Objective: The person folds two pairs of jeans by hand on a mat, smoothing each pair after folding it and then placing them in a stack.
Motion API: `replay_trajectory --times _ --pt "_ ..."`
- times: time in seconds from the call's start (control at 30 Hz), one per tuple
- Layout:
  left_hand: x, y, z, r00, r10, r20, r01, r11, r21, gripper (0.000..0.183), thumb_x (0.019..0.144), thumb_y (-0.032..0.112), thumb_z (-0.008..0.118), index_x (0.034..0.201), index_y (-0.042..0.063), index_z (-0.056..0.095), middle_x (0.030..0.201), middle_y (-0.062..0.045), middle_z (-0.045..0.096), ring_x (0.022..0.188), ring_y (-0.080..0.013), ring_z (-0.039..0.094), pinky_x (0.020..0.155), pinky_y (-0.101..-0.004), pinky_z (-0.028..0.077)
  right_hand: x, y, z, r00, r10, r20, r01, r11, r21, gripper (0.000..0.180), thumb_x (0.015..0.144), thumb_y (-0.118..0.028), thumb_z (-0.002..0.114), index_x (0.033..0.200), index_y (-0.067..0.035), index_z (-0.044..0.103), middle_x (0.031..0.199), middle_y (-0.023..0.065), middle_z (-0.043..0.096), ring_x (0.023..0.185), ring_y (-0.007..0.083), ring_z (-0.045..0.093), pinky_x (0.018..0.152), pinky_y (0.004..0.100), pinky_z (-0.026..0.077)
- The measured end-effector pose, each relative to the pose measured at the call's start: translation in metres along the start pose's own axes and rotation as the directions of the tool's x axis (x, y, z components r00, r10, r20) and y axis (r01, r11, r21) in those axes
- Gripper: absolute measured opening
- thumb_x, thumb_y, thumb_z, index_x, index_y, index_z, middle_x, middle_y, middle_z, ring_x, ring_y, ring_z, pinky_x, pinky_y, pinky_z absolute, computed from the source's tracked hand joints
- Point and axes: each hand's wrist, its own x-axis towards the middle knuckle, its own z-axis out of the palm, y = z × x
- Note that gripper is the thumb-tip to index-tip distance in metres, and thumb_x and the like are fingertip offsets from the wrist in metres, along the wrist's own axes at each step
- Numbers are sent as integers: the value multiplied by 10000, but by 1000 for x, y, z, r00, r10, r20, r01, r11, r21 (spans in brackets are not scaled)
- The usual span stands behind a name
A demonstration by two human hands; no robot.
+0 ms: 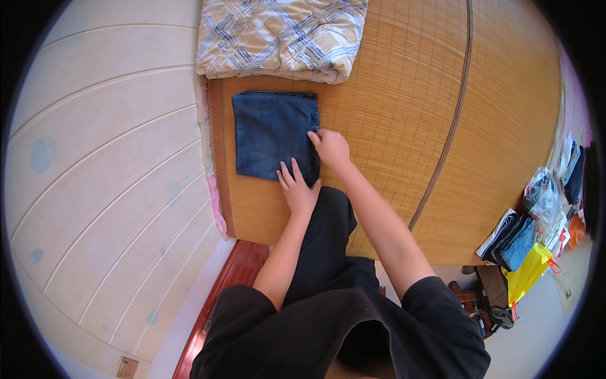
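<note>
A pair of dark blue denim jeans (270, 132), folded into a rough square, lies flat on the woven bamboo mat (397, 104) in front of me. My left hand (298, 187) rests at its near right corner, fingers spread over the near edge and thumb out toward the right. At the right edge, my right hand (331, 146) pinches the denim between thumb and curled fingers, just below a stitched seam. Layers of cloth show along the far edge.
Beyond the jeans sits a folded patterned quilt (284, 40). A panelled wall (118, 142) runs along the left. Far right, folded clothes (509, 239), a clear plastic bag (542, 196) and a yellow bag (528, 272) stand at the mat's edge.
</note>
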Motion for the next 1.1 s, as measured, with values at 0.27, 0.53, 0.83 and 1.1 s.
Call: replay_trajectory --times 0.27,0.53,0.83,1.1 --pt "15 -11 -13 997 82 4 -78 963 -258 222 820 94 748 994 30 626 957 -112 591 914 -263 584 812 -357 500 -43 26 31 999 32 17 -34 978 206 332 915 -375 678 883 -46 708 761 135 708 733 288 704 672 390 535" --pt "79 -51 -25 991 -124 48 125 750 -650 151 1004 141 593 993 11 669 827 -36 659 745 -99 618 724 -237 512 -20 30 12 980 93 -175 -50 971 234 259 947 -308 599 964 -76 715 891 176 719 873 381 685 770 478 533" --pt "153 -129 -61 909 -244 -338 125 933 -338 388 1004 354 559 1134 -7 613 1122 -195 607 1041 -393 582 919 -477 456 -48 15 38 970 10 -241 32 985 170 371 1000 -299 523 1240 -39 633 1132 191 667 1008 384 653 846 474 534" --pt "140 -131 -40 863 -225 -452 209 974 -85 444 1035 387 471 1109 -34 593 1107 -258 618 1072 -444 557 935 -514 435 -46 -26 60 967 27 -255 -44 997 -60 463 991 -299 550 1318 28 566 1119 166 609 995 332 644 784 421 573"
